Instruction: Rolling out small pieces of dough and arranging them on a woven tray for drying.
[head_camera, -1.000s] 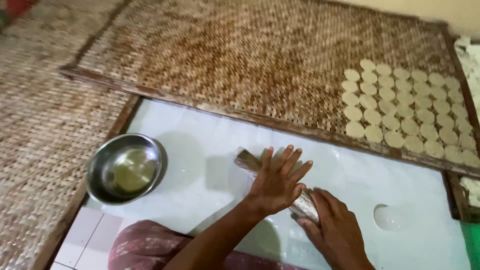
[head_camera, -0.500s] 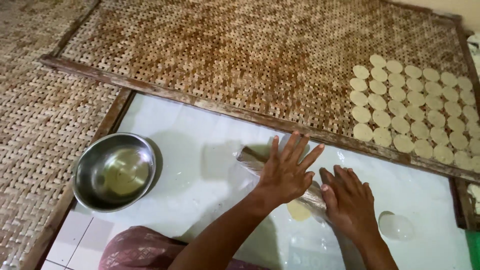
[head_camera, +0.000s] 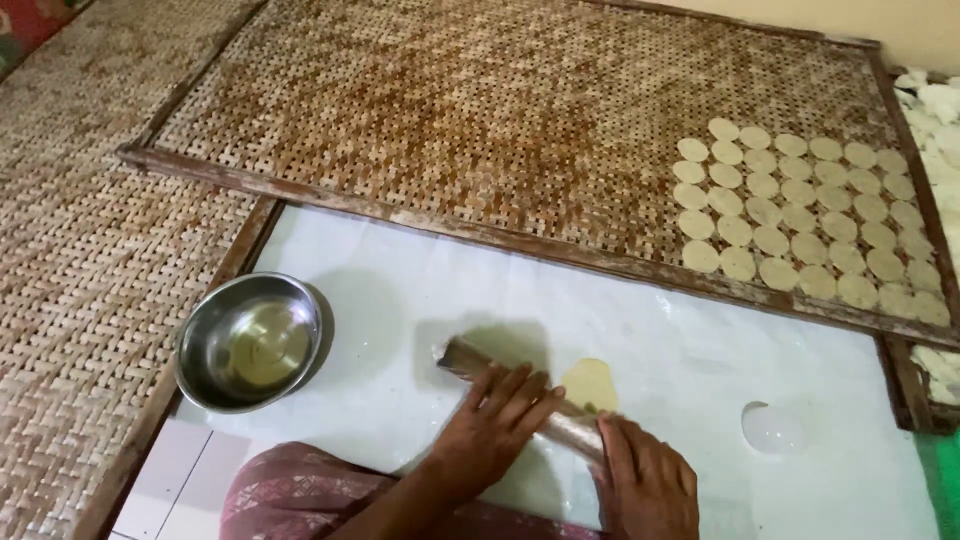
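hands pulled back, left hand (head_camera: 495, 425) and right hand (head_camera: 645, 480) flat on roller (head_camera: 520, 390), dough disc (head_camera: 590, 385) uncovered

White sheet (head_camera: 400, 300) under steel bowl (head_camera: 250, 342), dough disc (head_camera: 589, 384), rolling pin (head_camera: 520, 392).

A brown cylindrical wooden rolling pin (head_camera: 520, 393) is laid diagonally, its right part touching a flattened pale-yellow dough disc (head_camera: 590, 384).

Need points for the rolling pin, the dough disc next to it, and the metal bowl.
rolling pin (head_camera: 463, 355), head view, bare end left of the hands
dough disc (head_camera: 588, 383), head view, middle of the flat yellow round
metal bowl (head_camera: 205, 340), head view, left inner wall
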